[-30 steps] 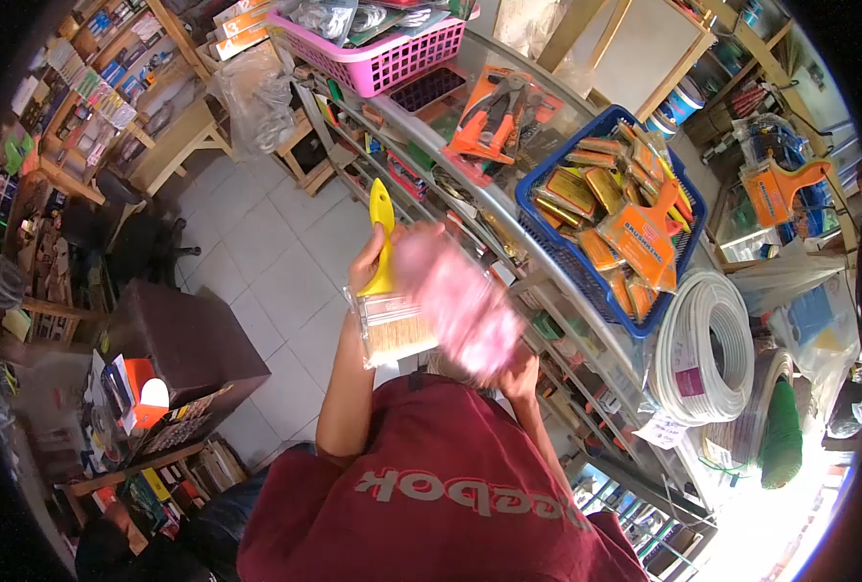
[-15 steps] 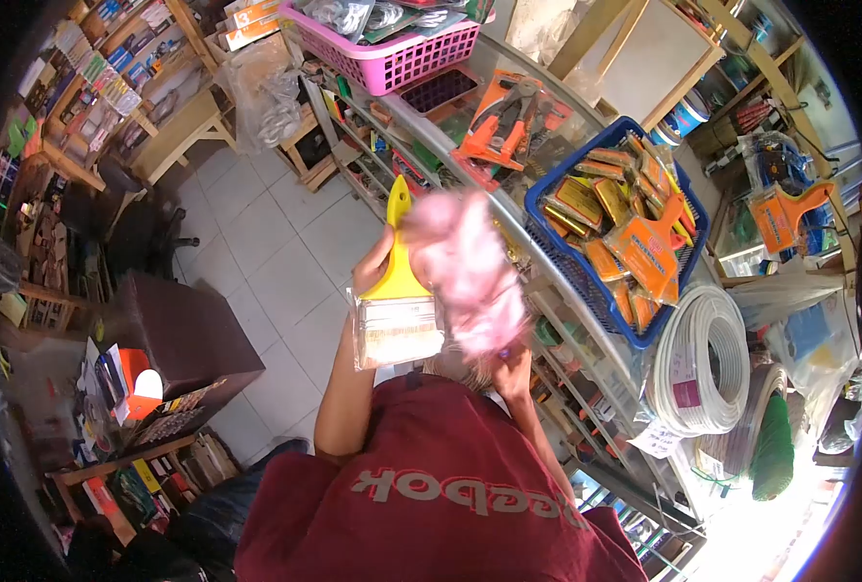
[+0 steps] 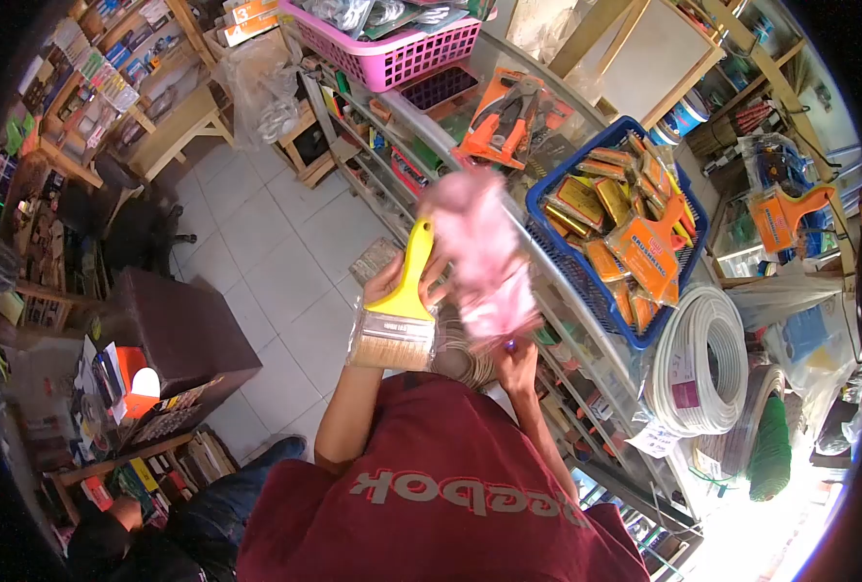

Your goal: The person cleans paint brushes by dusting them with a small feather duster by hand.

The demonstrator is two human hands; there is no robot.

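My left hand (image 3: 384, 283) is closed on a wide paintbrush (image 3: 399, 320) in clear plastic; its yellow handle points up and its pale bristles point down. My right hand (image 3: 516, 365) is closed round the lower end of a pink, fluffy duster-like thing (image 3: 487, 257), blurred by motion. The pink thing rises just right of the brush handle, beside the glass counter's edge. Behind my left hand is a greyish flat thing (image 3: 374, 260) that I cannot make out.
The glass counter (image 3: 571, 281) runs diagonally on the right, bearing a blue basket (image 3: 537, 209) of packets, a pink basket (image 3: 382, 68), orange-handled tools (image 3: 508, 118) and coiled cable (image 3: 699, 361). A brown box-like seat (image 3: 183, 335) stands left. Another person's hand (image 3: 125, 512) shows lower left.
The brush has moved right and slightly down, its handle leaning more to the right. The pink thing has shifted right and swung more upright. The greyish flat thing has come into sight.
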